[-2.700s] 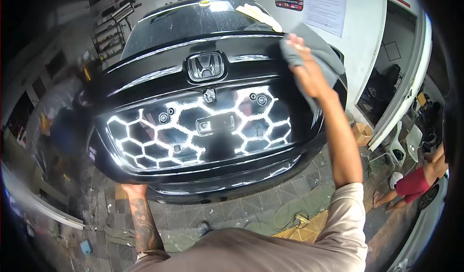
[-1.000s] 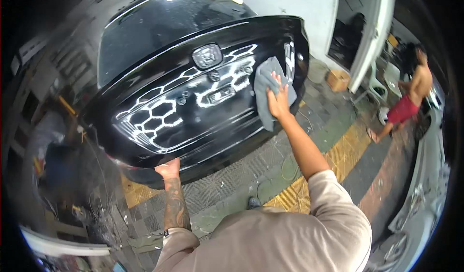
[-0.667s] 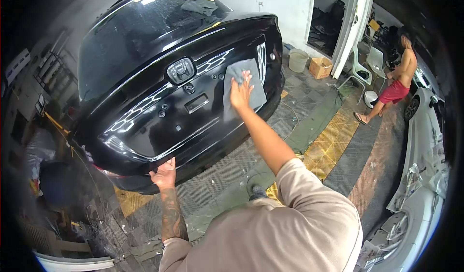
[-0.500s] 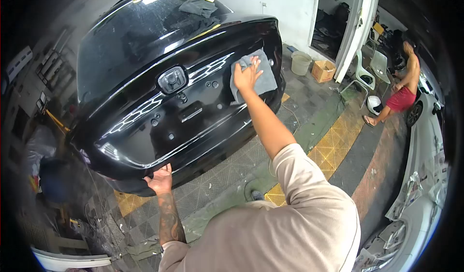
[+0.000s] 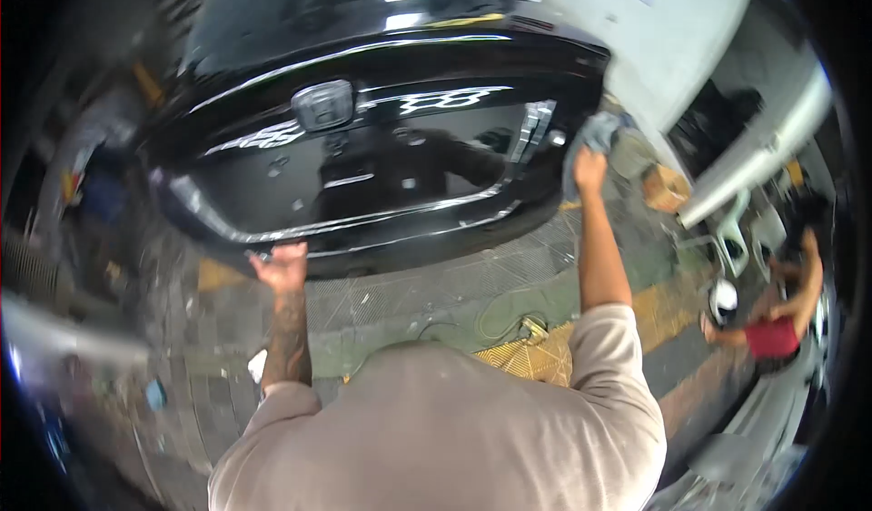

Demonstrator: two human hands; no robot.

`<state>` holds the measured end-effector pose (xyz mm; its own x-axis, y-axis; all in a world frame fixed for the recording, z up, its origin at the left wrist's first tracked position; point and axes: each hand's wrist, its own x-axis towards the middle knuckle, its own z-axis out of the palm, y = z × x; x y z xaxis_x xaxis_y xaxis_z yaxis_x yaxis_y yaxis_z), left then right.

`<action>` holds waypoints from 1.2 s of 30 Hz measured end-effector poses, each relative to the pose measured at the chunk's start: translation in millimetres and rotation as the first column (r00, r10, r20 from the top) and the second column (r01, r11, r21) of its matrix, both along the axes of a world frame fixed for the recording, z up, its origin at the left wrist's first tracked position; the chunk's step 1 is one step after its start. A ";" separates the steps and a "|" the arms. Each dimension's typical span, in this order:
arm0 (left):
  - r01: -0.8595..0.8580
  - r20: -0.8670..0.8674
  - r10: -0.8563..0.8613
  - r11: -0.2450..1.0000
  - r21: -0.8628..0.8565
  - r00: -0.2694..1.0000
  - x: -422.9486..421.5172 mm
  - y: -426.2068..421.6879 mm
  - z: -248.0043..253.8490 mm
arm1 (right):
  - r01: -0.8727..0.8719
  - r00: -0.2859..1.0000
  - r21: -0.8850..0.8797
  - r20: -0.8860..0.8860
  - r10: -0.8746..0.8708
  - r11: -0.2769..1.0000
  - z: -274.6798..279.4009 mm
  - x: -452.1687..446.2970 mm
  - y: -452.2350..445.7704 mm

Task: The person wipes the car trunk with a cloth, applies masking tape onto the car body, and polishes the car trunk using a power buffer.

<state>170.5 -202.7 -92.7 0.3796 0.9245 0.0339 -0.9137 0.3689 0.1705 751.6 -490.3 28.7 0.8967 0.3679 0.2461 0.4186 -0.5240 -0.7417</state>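
A glossy black car trunk lid [image 5: 363, 198] faces me, with a badge [image 5: 324, 105] at its upper middle and light strips reflected in it. At the far right side of the car, my right hand [image 5: 590, 170] grips a bunched grey cloth [image 5: 597, 135]; some of its fingers are hidden. My left hand [image 5: 283, 266] is at the lower left edge of the lid, thumb spread and fingers apart, holding nothing loose. Its fingertips appear to touch the edge. The view is somewhat blurred.
Beyond the car's right side stand a bucket [image 5: 633, 154] and a cardboard box [image 5: 666, 188]. Chairs [image 5: 732, 243] and a white helmet [image 5: 723, 300] are farther right. A person in red shorts [image 5: 772, 337] is beside a light-coloured car [image 5: 758, 434]. Yellow and grey tiles [image 5: 527, 358] cover the floor.
My right hand has moved right with the cloth, from the lid's flat face to the car's side; the cloth has gone from spread to bunched. My left hand stays at the lower edge. The view has shifted.
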 end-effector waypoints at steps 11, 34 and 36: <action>-0.131 -0.147 0.103 0.973 -0.192 0.984 36.6 -36.3 42.3 | -0.758 0.612 -0.055 0.285 0.738 0.650 -69.6 -184.2 41.8; 0.002 -0.069 -0.031 0.921 -0.389 0.997 29.1 -28.3 29.4 | -0.525 0.565 -0.532 0.364 0.740 0.664 -43.3 -309.6 88.6; 0.043 -0.042 -0.062 0.934 -0.355 0.997 26.8 -34.8 37.2 | -0.424 0.602 -0.479 0.485 0.634 0.769 -45.8 -253.6 57.6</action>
